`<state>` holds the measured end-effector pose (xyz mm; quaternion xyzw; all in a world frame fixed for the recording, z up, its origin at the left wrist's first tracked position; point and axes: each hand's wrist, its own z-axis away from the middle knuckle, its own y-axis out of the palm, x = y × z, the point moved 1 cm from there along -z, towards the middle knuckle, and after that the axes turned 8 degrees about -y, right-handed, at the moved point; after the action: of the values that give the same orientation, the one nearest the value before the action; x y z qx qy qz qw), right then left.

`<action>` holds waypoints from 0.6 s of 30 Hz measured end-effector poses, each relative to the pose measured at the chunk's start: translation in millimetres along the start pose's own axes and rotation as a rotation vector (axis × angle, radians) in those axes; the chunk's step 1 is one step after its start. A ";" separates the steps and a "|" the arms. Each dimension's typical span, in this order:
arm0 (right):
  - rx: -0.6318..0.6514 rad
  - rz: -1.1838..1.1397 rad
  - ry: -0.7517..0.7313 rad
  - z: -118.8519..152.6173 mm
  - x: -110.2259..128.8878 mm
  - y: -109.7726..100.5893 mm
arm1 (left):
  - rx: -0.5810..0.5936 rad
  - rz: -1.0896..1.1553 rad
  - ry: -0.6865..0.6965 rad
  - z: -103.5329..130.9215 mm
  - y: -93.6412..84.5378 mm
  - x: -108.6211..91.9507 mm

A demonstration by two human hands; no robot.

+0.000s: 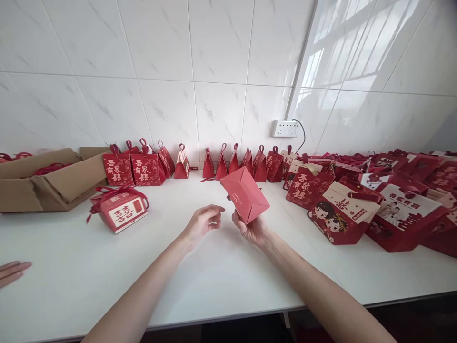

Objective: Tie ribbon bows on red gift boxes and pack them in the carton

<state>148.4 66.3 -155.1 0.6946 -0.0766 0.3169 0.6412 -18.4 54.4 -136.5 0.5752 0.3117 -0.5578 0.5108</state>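
My right hand (253, 230) grips a red folded paper box (246, 194) from below, its flat base with small pale lettering turned toward me. Just left of that box, my left hand (205, 221) hovers over the white table with fingers loosely curled and apart, holding nothing. A red box with a cream label and ribbon (124, 211) rests on the table to the left. Small red ribbon-handled boxes (148, 170) stand in a row along the wall.
An open cardboard box (76, 178) with red ribbons inside is at the left. Many red gift boxes (344, 212) crowd the right side. Another person's fingers (14, 272) reach in at the left edge. A white power strip (285, 128) hangs on the tiled wall.
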 end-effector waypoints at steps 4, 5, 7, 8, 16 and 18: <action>0.014 0.015 0.010 1.0 3.1 -2.6 | 0.017 -0.033 -0.005 3.8 3.7 -2.7; 0.018 0.023 0.001 1.1 3.7 -3.0 | 0.020 -0.035 -0.002 4.4 4.1 -3.5; 0.023 0.036 -0.040 1.9 4.6 -2.0 | 0.030 -0.014 0.014 5.5 4.3 -4.9; 0.024 0.034 -0.075 2.8 5.2 -0.3 | 0.039 0.011 0.029 6.2 4.3 -5.4; -0.038 0.282 -0.224 16.4 14.2 13.5 | 0.333 -0.180 0.181 16.4 7.4 -7.0; -0.016 0.262 -0.200 17.1 13.6 12.5 | 0.358 -0.261 0.189 17.8 8.2 -7.5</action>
<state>158.5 52.2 -136.8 0.7016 -0.2327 0.3265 0.5890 -17.9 37.0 -124.7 0.6610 0.3259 -0.6092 0.2929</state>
